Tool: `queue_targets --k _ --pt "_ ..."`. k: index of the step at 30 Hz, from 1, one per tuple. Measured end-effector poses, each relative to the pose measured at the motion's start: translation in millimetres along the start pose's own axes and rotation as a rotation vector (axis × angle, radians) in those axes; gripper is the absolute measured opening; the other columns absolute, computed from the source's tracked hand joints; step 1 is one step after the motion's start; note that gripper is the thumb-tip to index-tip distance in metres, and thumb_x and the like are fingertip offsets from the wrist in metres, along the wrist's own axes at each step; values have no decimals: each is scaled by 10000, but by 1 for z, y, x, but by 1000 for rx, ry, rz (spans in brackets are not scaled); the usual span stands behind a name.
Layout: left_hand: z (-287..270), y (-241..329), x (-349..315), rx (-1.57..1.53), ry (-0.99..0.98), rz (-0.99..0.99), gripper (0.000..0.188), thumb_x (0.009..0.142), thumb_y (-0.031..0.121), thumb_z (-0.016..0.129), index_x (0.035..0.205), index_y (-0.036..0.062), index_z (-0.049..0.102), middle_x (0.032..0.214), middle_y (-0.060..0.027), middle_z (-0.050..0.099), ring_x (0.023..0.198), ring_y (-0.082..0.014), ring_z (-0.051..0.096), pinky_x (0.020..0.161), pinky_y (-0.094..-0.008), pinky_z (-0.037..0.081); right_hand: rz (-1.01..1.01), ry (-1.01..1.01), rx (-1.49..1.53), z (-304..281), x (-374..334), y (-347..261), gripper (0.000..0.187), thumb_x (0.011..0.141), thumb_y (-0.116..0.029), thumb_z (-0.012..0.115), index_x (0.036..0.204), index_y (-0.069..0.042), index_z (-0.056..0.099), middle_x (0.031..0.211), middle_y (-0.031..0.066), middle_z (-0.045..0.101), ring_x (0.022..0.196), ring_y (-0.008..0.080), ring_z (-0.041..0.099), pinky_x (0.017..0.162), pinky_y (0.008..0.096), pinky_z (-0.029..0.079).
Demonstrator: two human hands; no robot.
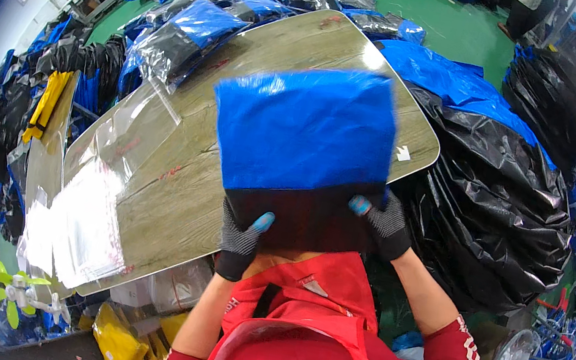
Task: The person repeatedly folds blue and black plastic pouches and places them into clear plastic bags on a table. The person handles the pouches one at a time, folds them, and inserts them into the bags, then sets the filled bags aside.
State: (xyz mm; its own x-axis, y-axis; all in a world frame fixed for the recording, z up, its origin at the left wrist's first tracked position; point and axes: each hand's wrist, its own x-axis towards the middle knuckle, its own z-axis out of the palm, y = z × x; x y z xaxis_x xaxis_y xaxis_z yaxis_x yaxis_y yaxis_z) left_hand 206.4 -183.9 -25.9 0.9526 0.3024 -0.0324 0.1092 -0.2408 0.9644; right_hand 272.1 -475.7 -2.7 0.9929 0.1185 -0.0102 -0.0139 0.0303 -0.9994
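Observation:
Between both hands I hold up a folded blue and black plastic sheet, blue on its far part and black along the near edge. My left hand, in a dark knit glove with a blue thumb tip, grips the near left corner. Gripping the near right side is my right hand, gloved the same way. Both thumbs lie on top of the black strip; the other fingers are hidden underneath. Beneath the sheet is a wood-patterned table.
Clear plastic bags lie at the table's left end. A bagged blue and black bundle rests on its far left edge. Large black and blue sheeting is heaped at the right. A small green-bladed fan stands lower left.

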Motion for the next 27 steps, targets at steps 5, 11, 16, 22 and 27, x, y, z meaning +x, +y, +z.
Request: queue_targets --k 5,11,16,22,27 --pt "-7 -28 -19 326 -176 -45 535 920 425 590 1248 9 517 1139 -197 648 1079 -327 622 897 -429 482 425 -355 -90 -4 -2 23 257 798 -224 786 957 -72 652 800 -28 626 728 72 547 673 288 483" --pt "-157 -49 160 784 338 246 450 920 401 534 1257 106 568 1275 -207 573 1197 -381 524 1014 -439 402 491 -396 -158 -37 21 11 189 783 -225 772 795 -57 685 739 5 642 690 97 565 651 292 473" --pt "-204 -79 213 1251 139 21 614 896 494 531 1411 175 425 1524 -176 308 1401 -409 264 1118 -558 219 601 -382 -61 -34 24 1 408 819 -239 734 1154 -22 649 1072 59 671 966 157 616 895 319 482" --pt "-174 -78 52 1102 -155 526 595 849 504 592 1362 218 495 1475 -228 354 1381 -470 256 1138 -594 125 396 -421 -134 -80 35 8 555 857 -260 707 1334 -40 529 1282 80 579 1130 176 537 964 347 441" --pt "-223 -63 -29 987 -450 334 438 869 422 608 1244 197 633 1408 -144 490 1373 -414 335 1156 -561 138 224 -356 -292 -101 50 9 452 860 -251 690 1234 -23 577 1183 75 602 1054 206 553 914 359 454"
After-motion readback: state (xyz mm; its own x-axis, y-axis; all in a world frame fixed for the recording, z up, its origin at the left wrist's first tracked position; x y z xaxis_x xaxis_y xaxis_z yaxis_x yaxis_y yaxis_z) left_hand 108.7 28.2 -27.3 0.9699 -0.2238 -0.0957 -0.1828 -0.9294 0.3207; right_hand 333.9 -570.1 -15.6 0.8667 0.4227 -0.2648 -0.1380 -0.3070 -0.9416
